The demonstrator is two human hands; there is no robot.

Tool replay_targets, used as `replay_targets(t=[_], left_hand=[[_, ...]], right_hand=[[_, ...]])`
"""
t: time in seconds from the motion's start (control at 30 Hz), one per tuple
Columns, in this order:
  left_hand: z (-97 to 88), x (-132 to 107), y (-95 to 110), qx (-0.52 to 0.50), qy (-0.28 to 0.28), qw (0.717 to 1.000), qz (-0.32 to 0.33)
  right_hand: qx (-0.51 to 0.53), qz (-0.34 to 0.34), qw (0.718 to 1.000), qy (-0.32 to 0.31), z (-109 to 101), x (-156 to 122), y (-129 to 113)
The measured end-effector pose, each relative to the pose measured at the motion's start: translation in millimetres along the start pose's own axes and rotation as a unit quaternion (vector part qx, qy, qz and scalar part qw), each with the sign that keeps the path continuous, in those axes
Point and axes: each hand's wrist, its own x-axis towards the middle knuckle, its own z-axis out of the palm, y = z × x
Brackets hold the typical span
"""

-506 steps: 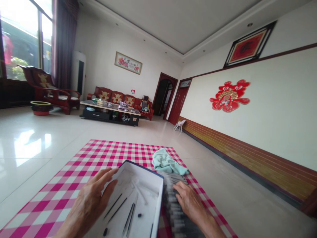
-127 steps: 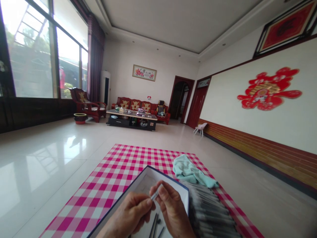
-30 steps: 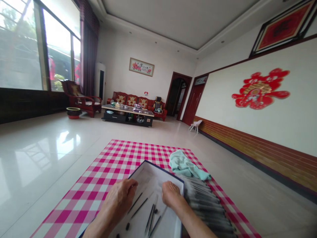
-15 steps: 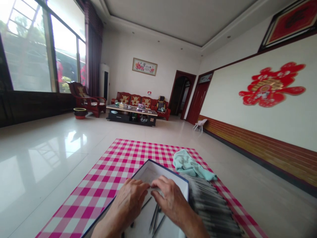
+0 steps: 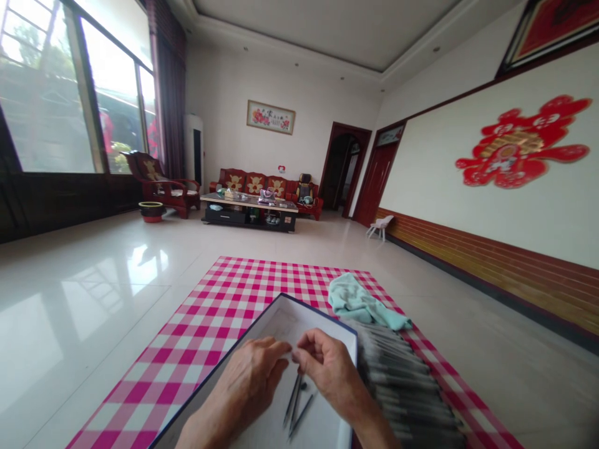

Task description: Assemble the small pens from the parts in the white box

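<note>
Above a shallow white box [image 5: 322,320] with a dark blue rim, my left hand [image 5: 255,377] and my right hand [image 5: 330,368] meet fingertip to fingertip. Both are closed in a pinch. Whatever lies between the fingertips is too small and blurred to name. Below them, on the box floor, are several thin dark pen-like sticks [image 5: 294,402] and a small dark piece [image 5: 304,386]. Part of the box is hidden under my forearms. Close by my right hand, outside the box, lies a dense row of dark, slender pen-like items [image 5: 402,380], blurred.
A pink-and-white checked cloth [image 5: 187,330] lies under the box. A crumpled mint-green towel [image 5: 360,302] rests beyond the row of items. Farther off stand a low table [image 5: 248,201], a red wooden sofa [image 5: 276,185], an armchair [image 5: 163,187] and a small white chair [image 5: 381,226].
My right hand's fingers have lifted and curled more, with the fingertips shifting slightly right. A dark stick seen beneath my left hand no longer shows. The camera view has shifted slightly.
</note>
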Motion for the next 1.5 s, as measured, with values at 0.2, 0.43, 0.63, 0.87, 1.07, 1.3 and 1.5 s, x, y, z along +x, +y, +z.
replay_targets(t=[0.2, 0.43, 0.63, 0.87, 1.07, 1.3, 1.5], left_hand=[[4.4, 0.2, -2.5, -0.031, 0.050, 0.998, -0.013], [-3.5, 1.5, -8.1, -0.028, 0.083, 0.995, -0.051], [-8.8, 0.6, -4.6, -0.038, 0.082, 0.994, -0.064], [-17.7, 3.3, -8.7, -0.040, 0.102, 0.990, -0.093], [-14.4, 2.6, -7.5, -0.082, 0.098, 0.987, -0.097], [-6.4, 0.6, -4.5, -0.154, 0.098, 0.980, -0.075], [-10.0, -2.2, 0.7, -0.145, 0.114, 0.981, -0.054]], right_hand=[[0.044, 0.018, 0.998, -0.029, -1.1, 0.0, -0.5], [-0.342, 0.037, 0.934, -0.094, -5.4, -12.4, 43.7], [-0.436, 0.071, 0.888, -0.126, 11.0, -17.4, 46.9], [-0.357, 0.018, 0.927, -0.115, 0.1, -14.9, 33.6], [-0.011, 0.035, 0.999, -0.018, -20.8, 0.8, 10.4], [0.403, 0.081, 0.912, 0.005, -20.5, -2.3, -6.3], [0.388, 0.025, 0.919, 0.073, -4.0, -3.1, -9.0]])
